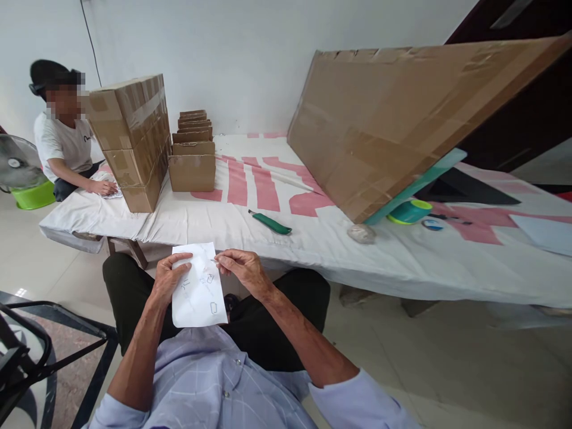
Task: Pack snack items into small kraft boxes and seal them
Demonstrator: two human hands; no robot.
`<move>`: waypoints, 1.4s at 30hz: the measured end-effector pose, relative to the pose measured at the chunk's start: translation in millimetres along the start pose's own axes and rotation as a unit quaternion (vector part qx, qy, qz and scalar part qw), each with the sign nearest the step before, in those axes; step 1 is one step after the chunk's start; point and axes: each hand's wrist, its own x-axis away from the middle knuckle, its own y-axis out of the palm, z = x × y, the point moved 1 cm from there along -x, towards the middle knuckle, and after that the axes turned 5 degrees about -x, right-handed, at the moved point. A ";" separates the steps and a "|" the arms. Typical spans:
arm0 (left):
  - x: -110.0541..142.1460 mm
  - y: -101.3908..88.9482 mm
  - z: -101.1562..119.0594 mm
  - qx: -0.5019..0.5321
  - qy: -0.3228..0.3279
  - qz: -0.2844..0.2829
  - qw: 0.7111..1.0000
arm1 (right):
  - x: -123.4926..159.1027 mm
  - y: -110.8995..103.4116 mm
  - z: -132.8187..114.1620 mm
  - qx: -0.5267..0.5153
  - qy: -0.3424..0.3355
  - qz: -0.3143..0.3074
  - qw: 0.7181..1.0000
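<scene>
A white sheet of paper (196,304) with small outline drawings and marks hangs over my lap. My left hand (168,277) grips its left edge, fingers on the face of the sheet. At the upper right edge of the paper my right hand (245,271) is closed in a pinch. A tiny pale thing seems to show at those fingertips, too small to name. Beyond the hands, a green utility knife (270,223) lies on the cloth-covered table (205,223).
Taped cardboard boxes (134,143) stand stacked at left, beside a row of open cardboard pieces (192,173). A big cardboard box (384,119) leans at right, near a tape roll (409,211). Another person (67,140) sits at far left; a chair (49,351) is lower left.
</scene>
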 end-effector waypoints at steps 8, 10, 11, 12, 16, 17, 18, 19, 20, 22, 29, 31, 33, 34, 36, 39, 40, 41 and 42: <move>-0.5 -0.2 -0.6 0.002 0.002 -0.013 1.000 | 2.7 0.7 -6.2 0.027 0.006 -0.045 0.999; -0.1 -0.4 0.2 0.000 0.002 -0.011 1.000 | 3.2 0.1 -8.3 0.060 -0.008 -0.046 0.997; 0.3 -0.4 0.9 -0.001 0.003 -0.009 1.000 | 3.5 -0.5 -9.6 0.079 -0.017 -0.043 0.996; 0.8 -0.3 1.7 -0.002 0.005 -0.007 1.000 | 3.9 -1.2 -11.1 0.098 -0.029 -0.041 0.994; 3.1 0.8 5.4 0.001 0.011 -0.006 1.000 | 6.6 -4.1 -18.1 0.156 -0.066 -0.049 0.984; 3.5 1.0 6.0 0.003 0.012 -0.008 1.000 | 7.5 -4.6 -19.6 0.167 -0.071 -0.051 0.982; 3.8 1.0 6.3 0.005 0.012 -0.011 1.000 | 8.3 -5.0 -20.8 0.179 -0.074 -0.050 0.980; 4.0 0.9 6.4 0.008 0.013 -0.014 1.000 | 9.0 -5.4 -21.6 0.191 -0.075 -0.043 0.978; 4.1 0.6 6.3 0.011 0.014 -0.018 1.000 | 9.6 -5.4 -21.8 0.202 -0.073 -0.036 0.976; 4.2 0.0 5.4 0.019 0.015 -0.028 0.999 | 10.1 -4.8 -20.3 0.206 -0.056 -0.023 0.977; 4.5 1.6 5.3 0.058 0.066 -0.029 0.996 | 5.5 2.2 -6.5 0.072 0.005 -0.015 0.997; 4.0 2.0 6.1 0.090 0.077 -0.021 0.993 | 4.0 2.5 -5.8 0.054 0.005 0.000 0.999; 3.1 1.7 5.1 0.121 0.063 -0.041 0.990 | 2.5 2.0 -6.5 0.046 0.003 0.014 0.999; 2.6 1.2 3.6 0.131 0.051 -0.060 0.988 | 1.7 1.7 -6.8 0.045 0.002 0.019 0.999; 1.6 -0.1 -1.5 0.144 0.018 -0.099 0.984 | -0.4 1.1 -7.1 0.044 -0.004 0.030 0.999; -0.4 -1.4 -12.9 0.154 -0.045 -0.125 0.979 | -3.9 1.0 -6.2 0.045 -0.011 0.039 0.998; -1.2 -1.3 -16.5 0.160 -0.062 -0.127 0.977 | -5.0 1.1 -5.9 0.045 -0.011 0.040 0.998; -1.8 -0.8 -19.5 0.167 -0.076 -0.131 0.974 | -5.8 1.2 -5.9 0.045 -0.010 0.040 0.998; -2.4 0.0 -21.7 0.175 -0.085 -0.137 0.971 | -6.4 1.2 -6.0 0.045 -0.009 0.039 0.998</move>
